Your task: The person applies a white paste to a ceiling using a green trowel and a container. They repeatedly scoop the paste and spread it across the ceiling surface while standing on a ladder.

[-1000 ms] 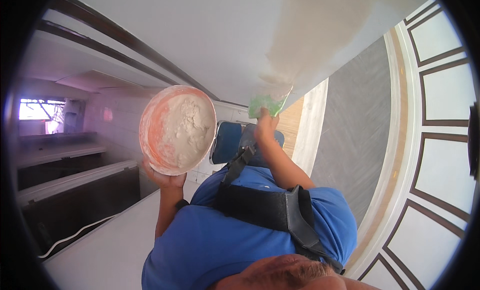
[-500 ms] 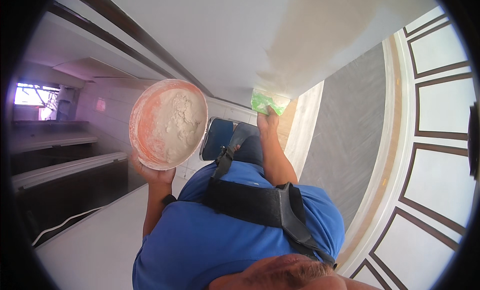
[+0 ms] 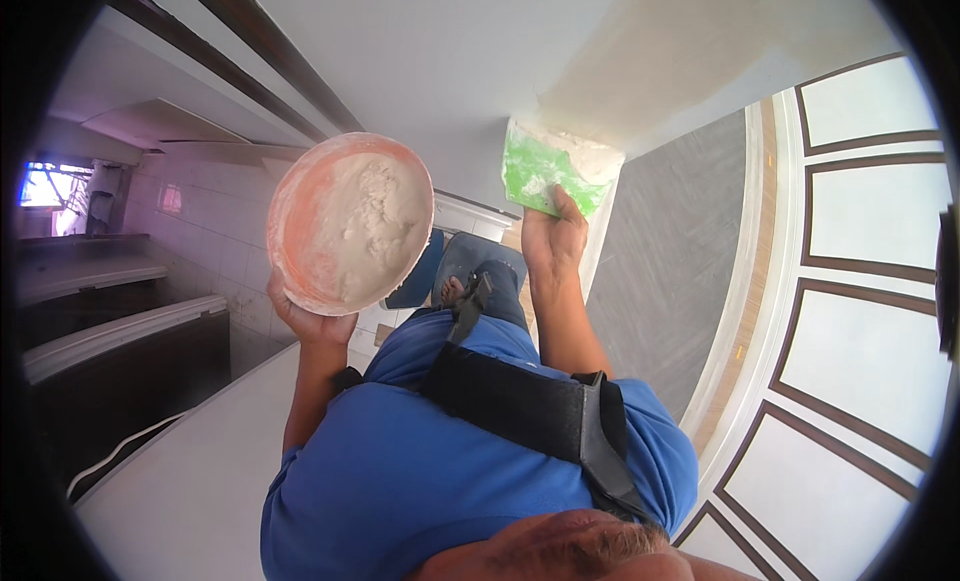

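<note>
My left hand (image 3: 312, 319) grips an orange-pink bowl (image 3: 300, 251) from below at its near rim. Thick off-white plaster (image 3: 370, 216) fills much of the bowl, and dried smears coat its sides. In my right hand (image 3: 556, 243) is a flat green plastic spreader (image 3: 540, 171), the thumb pressed on its face. Wet plaster covers the spreader's far right part. Beyond it rises a pale wall (image 3: 450, 71) with a damp beige coat (image 3: 680, 56) on its upper right. Whether the spreader's far edge touches the wall, I cannot tell.
Under my feet is a dark blue platform (image 3: 415, 281). To the right runs a grey floor strip (image 3: 660, 281) beside white panels with brown trim (image 3: 860, 216). Dark-fronted cabinetry (image 3: 130, 366) and a white surface (image 3: 190, 471) lie at left, with a white cable (image 3: 125, 446).
My right hand and the spreader have come up closer to me, showing more of the spreader's face and its plaster. The bowl has shifted slightly up and right.
</note>
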Tool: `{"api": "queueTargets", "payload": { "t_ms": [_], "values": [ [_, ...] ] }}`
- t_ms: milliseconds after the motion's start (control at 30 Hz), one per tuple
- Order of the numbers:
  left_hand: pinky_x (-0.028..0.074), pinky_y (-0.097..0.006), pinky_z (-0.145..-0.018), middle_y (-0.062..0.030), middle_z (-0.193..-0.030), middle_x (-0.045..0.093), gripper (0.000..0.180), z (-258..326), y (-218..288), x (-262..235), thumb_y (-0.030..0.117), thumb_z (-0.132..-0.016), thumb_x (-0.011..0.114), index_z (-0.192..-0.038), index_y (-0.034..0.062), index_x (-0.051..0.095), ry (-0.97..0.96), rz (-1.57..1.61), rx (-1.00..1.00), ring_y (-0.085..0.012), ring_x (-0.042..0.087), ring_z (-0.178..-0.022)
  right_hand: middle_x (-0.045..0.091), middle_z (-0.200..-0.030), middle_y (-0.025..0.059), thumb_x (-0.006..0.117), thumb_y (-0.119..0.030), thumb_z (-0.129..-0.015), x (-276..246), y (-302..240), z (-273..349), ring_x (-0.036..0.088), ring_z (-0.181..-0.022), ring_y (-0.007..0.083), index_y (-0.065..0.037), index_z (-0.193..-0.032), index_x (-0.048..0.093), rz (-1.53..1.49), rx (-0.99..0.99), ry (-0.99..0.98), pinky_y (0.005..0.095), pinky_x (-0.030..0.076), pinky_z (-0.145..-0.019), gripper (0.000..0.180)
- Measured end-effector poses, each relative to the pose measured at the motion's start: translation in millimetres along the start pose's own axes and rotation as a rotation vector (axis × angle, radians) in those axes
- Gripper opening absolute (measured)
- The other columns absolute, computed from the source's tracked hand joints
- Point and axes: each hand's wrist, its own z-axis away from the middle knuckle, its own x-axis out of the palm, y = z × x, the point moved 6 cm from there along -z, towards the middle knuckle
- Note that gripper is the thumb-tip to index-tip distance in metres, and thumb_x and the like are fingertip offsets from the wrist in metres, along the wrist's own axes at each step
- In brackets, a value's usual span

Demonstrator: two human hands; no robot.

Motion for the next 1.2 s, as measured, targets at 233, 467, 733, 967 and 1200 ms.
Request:
{"api": "queueTargets", "payload": {
  "t_ms": [233, 467, 733, 967, 1200],
  "values": [
    [0.037, -0.054, -0.118, -0.0132, -0.153, 0.048, 0.068, -2, 1, -3, 0.044, -0.092, 0.060, -0.149, 0.0091, 0.047, -0.079, 0.003, -0.018, -0.0337, 0.045, -0.141, 0.051, -0.146, 0.0171, 0.043, -0.005, -0.102, -72, 13, 14, 0.050, -0.135, 0.0340, -0.001, -0.146, 0.040, 0.187, 0.130, 0.126, 0.0523, 0.039, -0.117, 0.045],
    [0.035, -0.054, -0.119, -0.0121, -0.153, 0.049, 0.068, -3, 0, 1, 0.041, -0.089, 0.065, -0.147, 0.0094, 0.050, -0.054, 0.043, 0.018, -0.0333, 0.045, -0.141, 0.055, -0.142, 0.0164, 0.040, -0.013, -0.106, -145, -3, 4, 0.056, -0.129, 0.0349, -0.003, -0.144, 0.042, 0.310, 0.187, 0.171, 0.0533, 0.047, -0.109, 0.040],
    [0.037, -0.052, -0.117, -0.0145, -0.153, 0.048, 0.065, -2, -3, 10, 0.037, -0.092, 0.058, -0.148, 0.0056, 0.046, -0.044, 0.078, 0.083, -0.0343, 0.045, -0.140, 0.058, -0.140, 0.0157, 0.049, -0.007, -0.102, -148, -31, 4, 0.058, -0.128, 0.0356, -0.002, -0.142, 0.046, 0.444, 0.234, 0.152, 0.0574, 0.049, -0.108, 0.040],
    [0.039, -0.052, -0.116, -0.0140, -0.151, 0.049, 0.062, 4, -12, 21, 0.036, -0.092, 0.057, -0.147, 0.0069, 0.048, -0.125, 0.137, 0.070, -0.0332, 0.046, -0.139, 0.059, -0.135, 0.0184, 0.044, -0.014, -0.106, -169, -46, 3, 0.062, -0.121, 0.0364, 0.001, -0.141, 0.042, 0.556, 0.307, 0.247, 0.0546, 0.055, -0.100, 0.038],
    [0.038, -0.051, -0.117, -0.0122, -0.152, 0.049, 0.062, 5, -11, 24, 0.037, -0.092, 0.059, -0.146, 0.0075, 0.050, 0.008, 0.025, 0.105, -0.0312, 0.046, -0.140, 0.059, -0.130, 0.0191, 0.049, -0.020, -0.106, -191, -30, 6, 0.063, -0.114, 0.0354, 0.001, -0.136, 0.048, 0.761, 0.334, 0.245, 0.0515, 0.059, -0.089, 0.037]
  ]
}}
